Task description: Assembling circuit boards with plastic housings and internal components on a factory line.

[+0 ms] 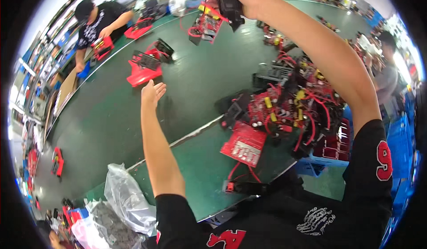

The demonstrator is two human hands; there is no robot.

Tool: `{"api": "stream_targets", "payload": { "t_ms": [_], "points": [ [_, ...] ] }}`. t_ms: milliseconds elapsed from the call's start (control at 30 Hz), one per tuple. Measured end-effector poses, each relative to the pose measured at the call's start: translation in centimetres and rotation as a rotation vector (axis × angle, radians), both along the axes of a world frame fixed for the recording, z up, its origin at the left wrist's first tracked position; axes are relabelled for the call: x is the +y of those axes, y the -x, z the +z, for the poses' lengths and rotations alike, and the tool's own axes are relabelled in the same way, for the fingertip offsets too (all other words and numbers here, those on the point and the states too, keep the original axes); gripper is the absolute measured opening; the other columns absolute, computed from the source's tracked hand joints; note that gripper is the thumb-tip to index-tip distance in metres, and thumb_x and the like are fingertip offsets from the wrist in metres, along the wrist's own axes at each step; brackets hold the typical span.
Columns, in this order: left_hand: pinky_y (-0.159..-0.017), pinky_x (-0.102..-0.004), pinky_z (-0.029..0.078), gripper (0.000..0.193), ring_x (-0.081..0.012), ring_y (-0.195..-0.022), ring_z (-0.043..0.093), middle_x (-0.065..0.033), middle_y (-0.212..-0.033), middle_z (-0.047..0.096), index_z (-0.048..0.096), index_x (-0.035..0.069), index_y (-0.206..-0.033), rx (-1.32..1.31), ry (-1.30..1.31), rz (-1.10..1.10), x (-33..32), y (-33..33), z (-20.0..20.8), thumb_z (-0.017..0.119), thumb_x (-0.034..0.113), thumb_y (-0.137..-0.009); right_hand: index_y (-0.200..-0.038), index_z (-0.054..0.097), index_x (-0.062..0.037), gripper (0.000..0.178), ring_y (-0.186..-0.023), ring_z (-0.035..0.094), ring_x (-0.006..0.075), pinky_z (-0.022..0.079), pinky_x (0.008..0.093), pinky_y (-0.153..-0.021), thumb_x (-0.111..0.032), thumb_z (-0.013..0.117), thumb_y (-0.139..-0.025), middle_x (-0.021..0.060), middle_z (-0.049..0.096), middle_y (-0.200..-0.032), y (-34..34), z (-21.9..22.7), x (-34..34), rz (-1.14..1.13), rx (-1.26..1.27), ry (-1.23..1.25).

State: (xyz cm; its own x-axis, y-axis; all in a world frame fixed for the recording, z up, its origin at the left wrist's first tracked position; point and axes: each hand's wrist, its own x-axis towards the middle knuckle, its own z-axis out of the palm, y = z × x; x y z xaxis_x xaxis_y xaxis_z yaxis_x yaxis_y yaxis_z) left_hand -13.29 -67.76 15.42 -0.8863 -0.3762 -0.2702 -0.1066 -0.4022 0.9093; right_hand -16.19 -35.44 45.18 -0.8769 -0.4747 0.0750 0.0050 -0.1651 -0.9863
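Observation:
My right hand point(250, 0), at the top of the view, is closed around a black plastic housing point(230, 8). Red wires run from that housing to a red circuit board point(208, 28) with yellow parts, hanging just left of it. My left hand point(152, 92) reaches forward over the green table with fingers stretched out and nothing in them. Just beyond its fingertips lies a red plastic shell point(143, 73) with a black vented part point(147, 60) on it. Whether the fingertips touch the shell, I cannot tell.
A heap of red circuit boards point(284, 106) with wires and black housings lies under my right arm. One board point(243, 144) sits at its near edge. A clear plastic bag point(126, 191) stands at lower left. A co-worker point(100, 24) handles a red part across the table.

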Motion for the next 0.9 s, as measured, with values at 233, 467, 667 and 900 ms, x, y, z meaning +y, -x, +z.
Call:
{"api": "stream_targets", "payload": {
  "t_ms": [233, 467, 667, 900],
  "points": [
    [-0.093, -0.0470, 0.048, 0.083, -0.0335, -0.114, 0.057, -0.0225, -0.129, 0.055, 0.047, -0.003, -0.132, 0.176, -0.161, -0.262, 9.7, -11.8, 5.3, 0.035, 0.068, -0.091, -0.091, 0.060, -0.0007, 0.031, -0.073, 0.060, 0.0164, 0.052, 0.0300, -0.075, -0.029, 0.060, -0.077, 0.0080, 0.064, -0.086, -5.5, -0.7, 5.5, 0.303, 0.296, -0.207],
    [-0.057, -0.0455, 0.055, 0.065, -0.0407, -0.088, 0.060, -0.0227, -0.130, 0.051, 0.039, 0.009, -0.141, 0.444, -0.735, -0.458, 15.8, -34.2, 5.7, 0.049, 0.048, -0.090, -0.078, 0.070, -0.0016, 0.020, -0.077, 0.066, 0.0178, 0.051, 0.0328, -0.072, -0.018, 0.059, -0.082, 0.0096, 0.068, -0.082, -18.1, -7.8, 4.7, 0.481, 0.305, 0.076],
    [-0.032, -0.0297, 0.034, 0.052, -0.0170, -0.050, 0.045, -0.0021, -0.067, 0.050, 0.056, 0.015, -0.098, -0.227, -0.164, 0.167, 14.9, -49.4, 6.1, 0.038, 0.064, -0.093, -0.099, 0.052, 0.0009, 0.040, -0.079, 0.054, 0.0148, 0.045, 0.0316, -0.069, -0.015, 0.072, -0.068, 0.0063, 0.058, -0.082, -31.5, -18.5, -0.6, 0.378, -0.043, 0.013],
    [-0.111, -0.0362, 0.029, 0.049, -0.0319, -0.134, 0.039, -0.0179, -0.145, 0.043, 0.039, 0.006, -0.143, -0.505, 1.218, 0.102, 9.4, -52.4, 1.8, 0.027, 0.030, -0.103, -0.109, 0.052, 0.0042, 0.052, -0.093, 0.057, 0.0200, 0.047, 0.0338, -0.080, -0.014, 0.076, -0.067, 0.0149, 0.059, -0.099, -38.2, -26.7, -4.4, 0.116, -0.404, -0.048]
  ]
}}
